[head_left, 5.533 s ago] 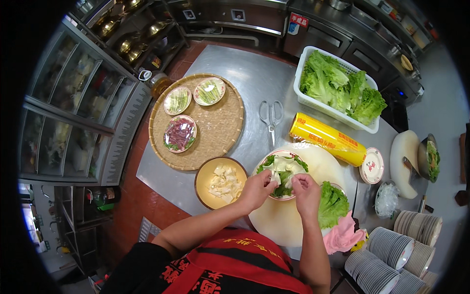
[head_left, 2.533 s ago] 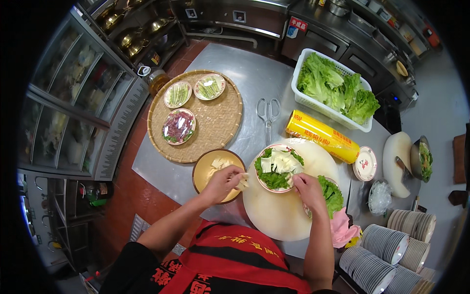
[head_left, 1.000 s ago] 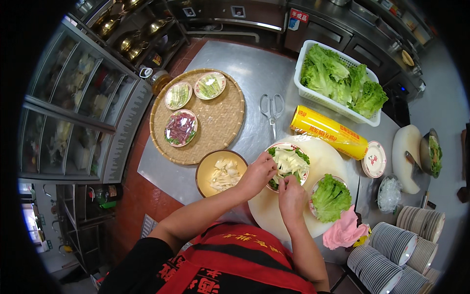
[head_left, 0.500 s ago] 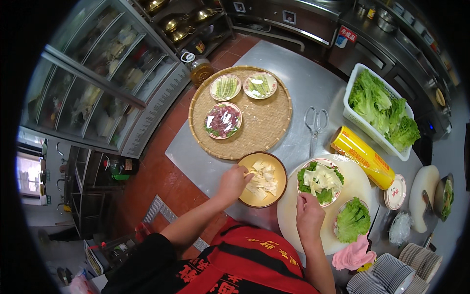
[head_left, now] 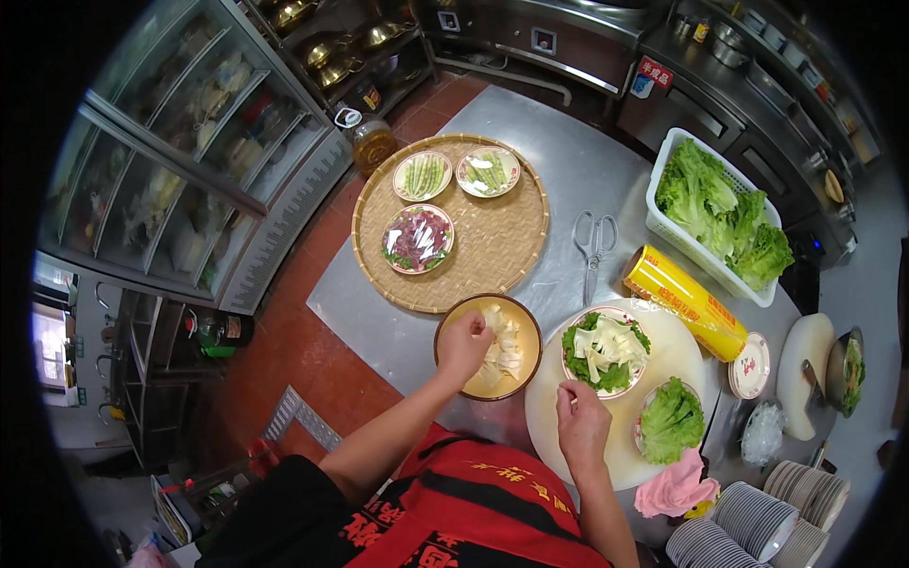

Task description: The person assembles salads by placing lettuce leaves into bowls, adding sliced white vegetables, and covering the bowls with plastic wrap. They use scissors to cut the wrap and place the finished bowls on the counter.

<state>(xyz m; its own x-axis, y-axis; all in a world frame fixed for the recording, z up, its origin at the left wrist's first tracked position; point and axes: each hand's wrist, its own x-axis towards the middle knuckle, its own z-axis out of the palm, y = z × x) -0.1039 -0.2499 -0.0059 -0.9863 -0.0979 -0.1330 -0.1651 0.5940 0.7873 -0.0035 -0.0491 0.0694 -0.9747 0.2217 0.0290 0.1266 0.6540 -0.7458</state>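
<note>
My left hand [head_left: 464,349] is over the left part of a round yellow bowl [head_left: 531,333] with a dark rim. Its fingers are drawn together; whatever they hold is hidden. Thin, pale cream slices [head_left: 503,356] lie loose in the bowl. Just below a plate of green lettuce leaves topped with the same pale slices [head_left: 611,346], my right hand [head_left: 582,426] is curled closed, and I see nothing in it. Both this plate and a second one covered with lettuce [head_left: 671,421] rest on a round whitish cutting board [head_left: 554,431].
Behind the bowl, a woven tray [head_left: 492,237] carries three film-covered plates. Scissors [head_left: 594,248], a yellow roll of cling film [head_left: 684,303] and a white basket of lettuce [head_left: 660,220] are on the steel table [head_left: 559,142]. A pink cloth [head_left: 674,488] and stacked plates [head_left: 755,519] stand near right.
My left hand has moved from the bowl's left edge to farther over its inside. My right hand has drawn slightly away from the topped plate's edge. The whole view has shifted a little.
</note>
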